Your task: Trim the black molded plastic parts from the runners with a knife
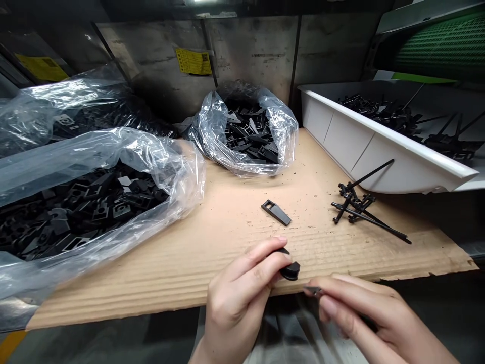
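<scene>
My left hand point(238, 293) is closed around a black plastic part point(290, 271) with a rounded, grooved end that sticks out past the fingers. Just right of it, my right hand point(364, 308) pinches a small, dark, pointed piece point(312, 290) between thumb and fingertips. A narrow gap separates the two pieces. Both hands are at the front edge of the cardboard-covered table point(235, 212). Beyond my left hand lies a flat, tapered black plastic part point(276, 212) with a square opening at one end. The rest of each held piece is hidden by fingers.
A clear bag point(189, 187) of black parts lies at the left, another bag point(212, 108) at the back middle, and a third point(34, 108) behind left. Black sprues point(354, 205) with long stems lie beside a white bin point(341, 129) of similar pieces.
</scene>
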The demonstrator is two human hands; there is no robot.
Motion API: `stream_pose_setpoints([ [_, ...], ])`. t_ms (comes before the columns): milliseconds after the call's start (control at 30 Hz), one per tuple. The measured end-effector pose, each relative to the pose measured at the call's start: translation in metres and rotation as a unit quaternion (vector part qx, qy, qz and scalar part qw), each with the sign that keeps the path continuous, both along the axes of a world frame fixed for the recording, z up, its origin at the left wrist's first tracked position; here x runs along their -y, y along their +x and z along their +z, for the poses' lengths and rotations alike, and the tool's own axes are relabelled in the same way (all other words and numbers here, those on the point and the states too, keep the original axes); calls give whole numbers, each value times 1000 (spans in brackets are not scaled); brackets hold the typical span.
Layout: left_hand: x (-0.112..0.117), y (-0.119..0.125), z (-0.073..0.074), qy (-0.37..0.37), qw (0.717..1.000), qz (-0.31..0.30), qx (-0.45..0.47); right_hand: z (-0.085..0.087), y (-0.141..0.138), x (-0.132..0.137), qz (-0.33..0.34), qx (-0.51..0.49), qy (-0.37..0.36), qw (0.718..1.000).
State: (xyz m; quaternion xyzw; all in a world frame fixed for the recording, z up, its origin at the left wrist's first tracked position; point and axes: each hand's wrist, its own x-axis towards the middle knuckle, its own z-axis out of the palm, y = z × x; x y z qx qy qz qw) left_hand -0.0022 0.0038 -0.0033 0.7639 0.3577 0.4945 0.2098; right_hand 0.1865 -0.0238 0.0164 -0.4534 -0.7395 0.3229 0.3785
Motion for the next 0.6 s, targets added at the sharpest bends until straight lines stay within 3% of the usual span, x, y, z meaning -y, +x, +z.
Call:
stream_pose_setpoints([
  [100, 0, 0, -3, 34, 999, 0, -15, -2, 3, 0, -69, 66, 109, 989],
  [267, 0, -2, -8, 81, 996, -5, -44, 0, -6, -2, -81, 102, 108, 986],
  [467, -2, -4, -8, 112, 991, -38, -68, 4, -6, -9, -41, 108, 28, 993],
  [600, -2, -3, -6, 99, 991, -51, -73, 18, 3, -19, 45, 107, -127, 985],
])
